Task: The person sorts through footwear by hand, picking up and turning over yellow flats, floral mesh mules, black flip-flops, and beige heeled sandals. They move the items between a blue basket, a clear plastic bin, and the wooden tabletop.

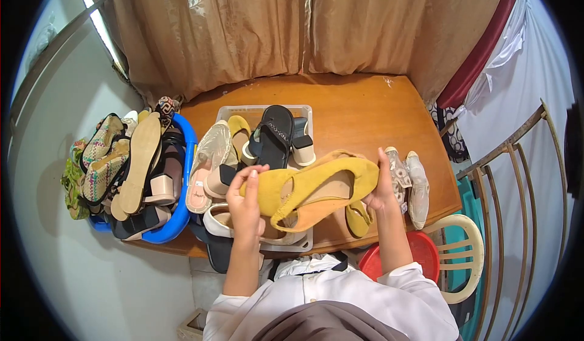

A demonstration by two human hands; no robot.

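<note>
Between my two hands hangs a yellow open-sided flat shoe (359, 177), raised over the front of the wooden table. My left hand (245, 198) is closed on its left end, and my right hand (382, 186) grips its right end. Below it, near my right wrist, another yellow shoe (359, 220) lies on the table. Behind my left hand is a clear plastic tray (309, 113) holding black sandals (277, 137) and other shoes. A pair of pale lace shoes (417, 189) sits right of my right hand.
A blue basket (190, 140) piled with shoes stands at the table's left. A red basin (426, 253) and a cream plastic chair (474, 250) are at the front right, beside a metal rack (502, 201). Brown curtains (365, 24) hang behind the table (359, 110).
</note>
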